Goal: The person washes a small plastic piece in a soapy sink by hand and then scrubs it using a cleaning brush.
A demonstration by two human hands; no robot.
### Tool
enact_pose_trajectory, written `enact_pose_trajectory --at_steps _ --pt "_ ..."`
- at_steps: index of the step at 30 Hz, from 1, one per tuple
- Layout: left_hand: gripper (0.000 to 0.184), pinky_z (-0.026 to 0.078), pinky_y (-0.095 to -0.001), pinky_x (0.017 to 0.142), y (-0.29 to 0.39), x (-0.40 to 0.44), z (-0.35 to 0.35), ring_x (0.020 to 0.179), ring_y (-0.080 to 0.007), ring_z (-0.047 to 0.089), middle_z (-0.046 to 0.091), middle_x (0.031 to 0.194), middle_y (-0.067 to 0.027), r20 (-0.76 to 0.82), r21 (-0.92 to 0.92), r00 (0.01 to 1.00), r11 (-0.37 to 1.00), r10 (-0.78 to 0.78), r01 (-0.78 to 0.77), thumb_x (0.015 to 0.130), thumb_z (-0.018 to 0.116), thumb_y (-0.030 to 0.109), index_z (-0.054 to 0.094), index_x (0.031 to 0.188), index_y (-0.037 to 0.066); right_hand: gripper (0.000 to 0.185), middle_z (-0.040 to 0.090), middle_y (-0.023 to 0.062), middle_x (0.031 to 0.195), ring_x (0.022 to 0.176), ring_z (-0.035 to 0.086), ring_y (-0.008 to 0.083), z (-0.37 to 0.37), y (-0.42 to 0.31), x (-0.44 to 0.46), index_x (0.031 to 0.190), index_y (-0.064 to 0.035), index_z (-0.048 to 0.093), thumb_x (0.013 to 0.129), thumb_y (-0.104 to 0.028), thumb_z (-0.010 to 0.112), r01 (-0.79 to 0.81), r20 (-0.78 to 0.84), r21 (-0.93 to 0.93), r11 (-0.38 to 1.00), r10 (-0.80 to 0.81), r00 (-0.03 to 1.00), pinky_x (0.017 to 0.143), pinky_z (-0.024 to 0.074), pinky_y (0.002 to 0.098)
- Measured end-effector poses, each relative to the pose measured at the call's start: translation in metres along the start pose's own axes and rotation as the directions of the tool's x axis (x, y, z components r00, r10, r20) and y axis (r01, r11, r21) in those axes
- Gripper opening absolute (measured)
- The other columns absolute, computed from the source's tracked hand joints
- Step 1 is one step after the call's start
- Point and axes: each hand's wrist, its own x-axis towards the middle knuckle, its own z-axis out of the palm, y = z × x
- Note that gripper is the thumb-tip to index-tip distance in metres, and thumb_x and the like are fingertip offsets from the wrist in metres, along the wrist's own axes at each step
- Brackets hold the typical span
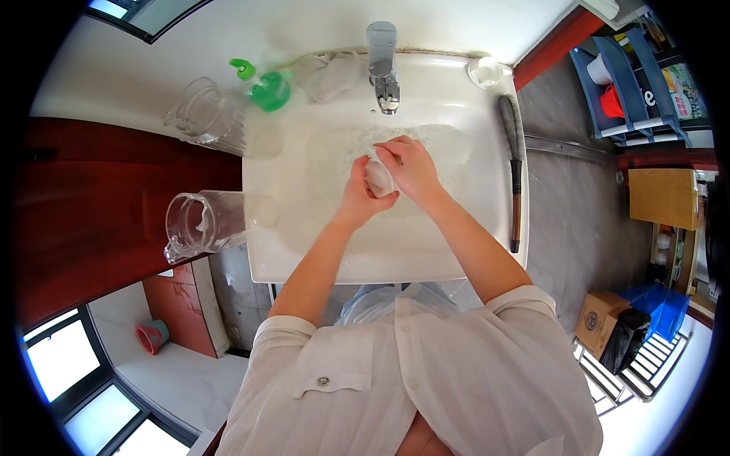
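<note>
White shirt cloth [494,365] spreads across six o'clock, nearest the head camera. Over the sink [304,251], the left hand [363,196] grasps a small white cup [379,178]; the right hand's [414,169] bent fingers touch its rim, though whether they grip, I cannot tell. Around the cup, the tap [383,68] stands at twelve o'clock, green soap [270,91] at ten, a long-handled brush [515,182] at three.

The white wall [304,26] adjoins a red post [559,47] at upper right. Grey floor [559,201] extends along the right side, beside a blue shelf [622,76]. Bright light enters through dark-framed windows [65,357] at lower left.
</note>
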Motion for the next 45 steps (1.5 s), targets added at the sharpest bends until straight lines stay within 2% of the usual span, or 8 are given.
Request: enact_pose_trajectory --at_steps 17,21,23,27,29,35,42,45 --pt "0.07 0.05 -0.034 0.078 0.012 0.0 -0.012 0.102 -0.022 0.054 0.048 0.113 -0.012 0.057 -0.357 0.989 0.922 -0.139 0.151 0.073 0.066 0.004 0.025 0.129 0.005 0.018 0.059 0.0081 0.093 0.08 0.054 0.0288 -0.012 -0.014 -0.003 0.092 -0.009 0.066 0.077 -0.01 0.058 0.08 0.086 0.006 0.997 -0.08 0.993 0.071 0.0454 0.0369" --pt "0.045 0.048 -0.0376 0.083 0.01 0.001 -0.004 0.098 -0.0225 0.054 0.049 0.114 -0.0125 -0.011 -0.671 0.987 0.733 -0.158 0.11 0.084 0.059 0.016 0.035 0.121 0.006 0.016 0.058 0.0064 0.093 0.081 0.052 0.0271 0.004 -0.021 -0.018 0.091 -0.0084 0.066 0.076 -0.009 0.06 0.278 -0.214 -0.027 0.96 -0.277 0.937 0.071 0.0443 0.0353" --pt "0.04 0.045 -0.0385 0.086 0.005 0.001 0.001 0.102 -0.0239 0.053 0.048 0.115 -0.0107 0.097 -0.907 0.966 0.378 -0.239 0.185 0.088 0.052 0.032 0.038 0.119 0.011 0.017 0.057 0.0055 0.093 0.081 0.052 0.0263 0.008 -0.017 -0.019 0.092 -0.0086 0.065 0.076 -0.008 0.06 0.275 -0.226 -0.025 0.961 -0.273 0.935 0.071 0.044 0.035" --pt "0.046 0.043 -0.0406 0.089 0.02 0.006 0.006 0.1 -0.0254 0.052 0.05 0.11 -0.0094 0.096 -0.903 0.968 0.389 -0.23 0.182 0.087 0.045 0.048 0.044 0.113 0.01 0.024 0.055 0.0041 0.096 0.08 0.051 0.025 0.012 -0.02 -0.035 0.096 -0.0091 0.062 0.072 -0.005 0.063 0.383 -0.2 -0.109 0.917 -0.398 0.895 0.071 0.0439 0.0346" --pt "0.047 0.04 -0.0408 0.091 0.035 0.007 0.005 0.1 -0.0258 0.052 0.052 0.104 -0.0108 0.124 -0.915 0.87 0.284 -0.477 0.286 0.086 0.042 0.048 0.048 0.107 0.006 0.026 0.054 0.0041 0.096 0.08 0.051 0.0248 0.011 -0.018 -0.041 0.096 -0.0093 0.062 0.071 -0.004 0.064 0.416 -0.184 -0.142 0.898 -0.436 0.881 0.07 0.0441 0.0348" --pt "0.049 0.037 -0.0466 0.093 0.016 0.014 -0.009 0.102 -0.0304 0.049 0.053 0.103 -0.0173 0.238 -0.958 0.961 0.127 -0.141 0.256 0.083 0.032 0.039 0.05 0.107 0.001 0.027 0.054 0.0062 0.096 0.079 0.052 0.0252 0.008 -0.002 -0.051 0.096 -0.0081 0.061 0.069 -0.003 0.065 0.429 -0.207 -0.206 0.879 -0.468 0.859 0.071 0.0449 0.0346" --pt "0.048 0.037 -0.0459 0.096 0.027 0.008 -0.008 0.11 -0.0303 0.048 0.05 0.12 -0.0132 0.164 -0.943 0.984 0.28 -0.076 0.178 0.09 0.026 0.035 0.042 0.124 0.004 0.025 0.055 0.0089 0.097 0.08 0.053 0.0249 -0.008 -0.015 -0.045 0.098 -0.0043 0.061 0.073 -0.003 0.063 0.166 -0.311 0.125 0.978 -0.12 0.943 0.07 0.0459 0.0339" --pt "0.045 0.039 -0.0475 0.095 0.037 0.001 -0.019 0.112 -0.0291 0.047 0.05 0.121 -0.0114 0.111 -0.839 0.953 0.487 -0.281 0.242 0.093 0.026 0.033 0.041 0.124 0.005 0.025 0.055 0.0087 0.096 0.08 0.053 0.025 -0.009 -0.011 -0.044 0.098 -0.0048 0.061 0.074 -0.003 0.063 0.337 -0.27 -0.093 0.937 -0.349 0.897 0.069 0.0458 0.0338"
